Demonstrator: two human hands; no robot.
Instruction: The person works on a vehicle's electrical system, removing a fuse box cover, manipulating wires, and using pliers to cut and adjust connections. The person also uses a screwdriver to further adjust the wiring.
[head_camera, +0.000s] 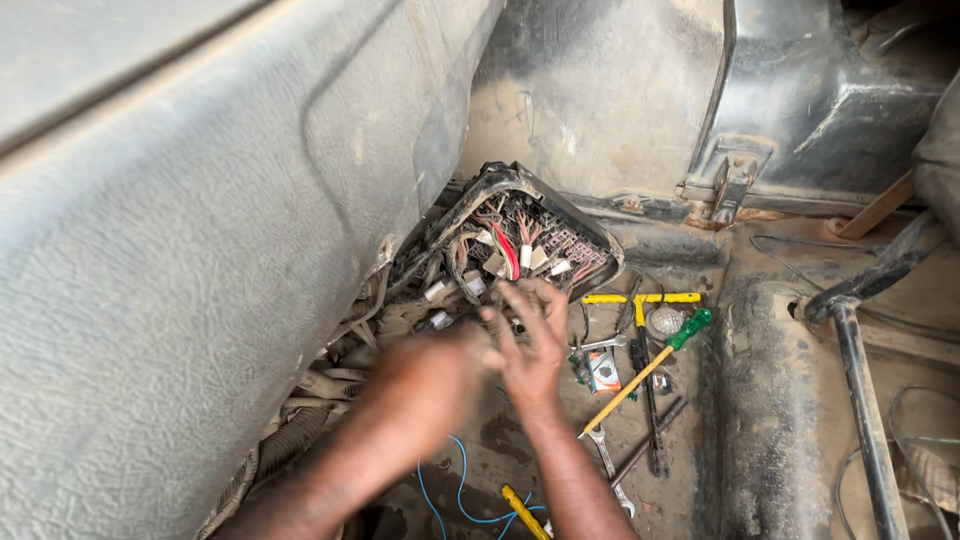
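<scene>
I see both hands working at the open black plastic fuse box (525, 240), which hangs tilted out from under the dusty grey textured dashboard panel (200, 250), above the bare metal floor (760, 400). My right hand (530, 345) has its fingers spread apart, tips resting at the box's lower edge among white plastic connectors (530, 258) and thin red wires (507, 250). My left hand (425, 385) is motion-blurred just beside it; I cannot tell whether it is closed on anything. I judge the box light but brittle, its wires soft and easily pulled loose, so the stiff rim is the safest hold. Nearby lie a yellow-shafted screwdriver with green handle (645, 365), steel spanners (605, 455) and blue wire (462, 490).
</scene>
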